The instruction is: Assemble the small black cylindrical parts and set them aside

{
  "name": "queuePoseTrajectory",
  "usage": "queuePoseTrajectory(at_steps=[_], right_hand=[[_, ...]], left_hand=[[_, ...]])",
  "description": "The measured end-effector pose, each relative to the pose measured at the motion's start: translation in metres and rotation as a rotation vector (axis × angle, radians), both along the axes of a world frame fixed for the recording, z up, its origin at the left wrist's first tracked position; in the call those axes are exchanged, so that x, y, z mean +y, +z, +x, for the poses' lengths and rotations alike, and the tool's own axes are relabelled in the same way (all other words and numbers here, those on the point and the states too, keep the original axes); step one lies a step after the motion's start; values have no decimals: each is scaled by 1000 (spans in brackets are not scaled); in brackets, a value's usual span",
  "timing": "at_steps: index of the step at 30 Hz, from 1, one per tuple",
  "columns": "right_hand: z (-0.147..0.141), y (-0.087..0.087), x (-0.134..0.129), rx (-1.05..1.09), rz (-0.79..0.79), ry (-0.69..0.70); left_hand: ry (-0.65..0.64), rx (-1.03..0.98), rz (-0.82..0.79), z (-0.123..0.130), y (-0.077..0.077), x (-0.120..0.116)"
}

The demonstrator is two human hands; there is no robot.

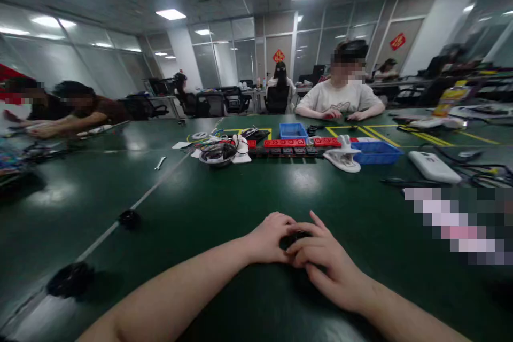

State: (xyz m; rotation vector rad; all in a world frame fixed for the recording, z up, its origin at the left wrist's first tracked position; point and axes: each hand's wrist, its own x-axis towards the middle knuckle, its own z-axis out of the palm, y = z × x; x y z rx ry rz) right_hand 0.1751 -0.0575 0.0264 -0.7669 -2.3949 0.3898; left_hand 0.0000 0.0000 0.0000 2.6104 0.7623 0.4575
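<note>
Over the near part of the green worktop (224,192), the person's left hand (269,239) curls round a small black thing (295,239) and the right hand (325,259) bends its fingers over it, maybe so it can't slip, but I can't tell if the right one really grips. Two more black lumps, one near (71,279) and one farther off (129,219), sit by the pale line on the left, perhaps to be easy to reach. Farther back, a round dish (218,159) has a messy heap in it, and I can't see what the two blue bins, small (292,131) and long (377,153), hold.
</note>
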Motion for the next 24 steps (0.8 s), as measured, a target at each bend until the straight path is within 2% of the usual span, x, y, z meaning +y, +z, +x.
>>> queuePoseTrajectory(at_steps=[5,10,12,16,21,24], right_hand=[[4,-4,0,61,90,-113],[8,-22,15,174,24,-392],[9,-27,19,204,-5,-456],[8,-27,20,184,-23,-503],[2,-23,15,97,-27,-553],[0,-20,15,31,-24,-531]], left_hand=[[11,-60,-1,3,5,-5],[197,-19,-17,7,1,-17],[282,-10,-24,9,1,-24],[400,-20,-27,14,1,-34],[478,-55,17,19,0,-38],[489,-36,50,22,-2,-39]])
